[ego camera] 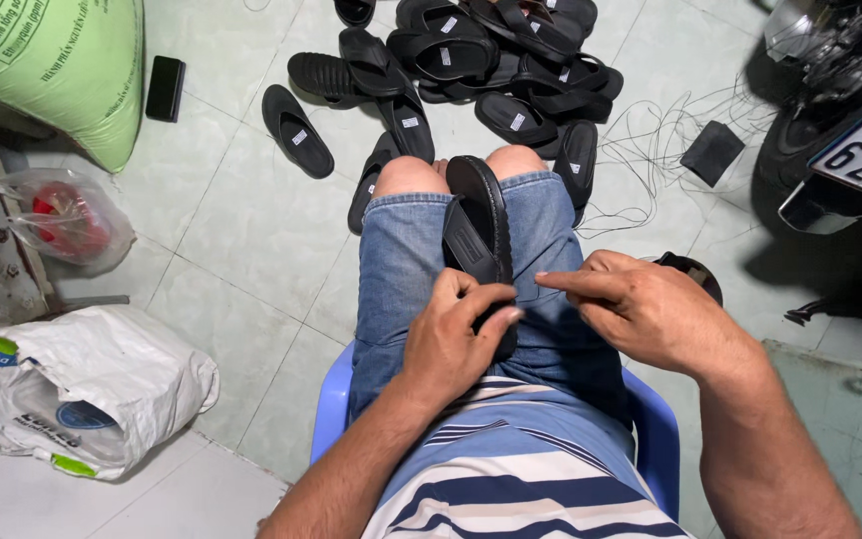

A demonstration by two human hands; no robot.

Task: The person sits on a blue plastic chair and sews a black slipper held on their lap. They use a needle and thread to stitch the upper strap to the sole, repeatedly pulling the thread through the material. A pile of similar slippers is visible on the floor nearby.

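The black sandal (479,225) lies between the thighs, long axis running from knees toward the belly. The left hand (456,339) closes its grip on the near end; the right hand (641,309) pinches just beside it.

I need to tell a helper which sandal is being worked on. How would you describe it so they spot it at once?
Start at the blue plastic chair and the person's denim lap. The black sandal lies between the knees, gripped by the left hand and touched by the right hand. All other sandals lie on the floor.

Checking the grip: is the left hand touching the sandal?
Touching. The head view shows the left hand with fingers wrapped over the sandal.
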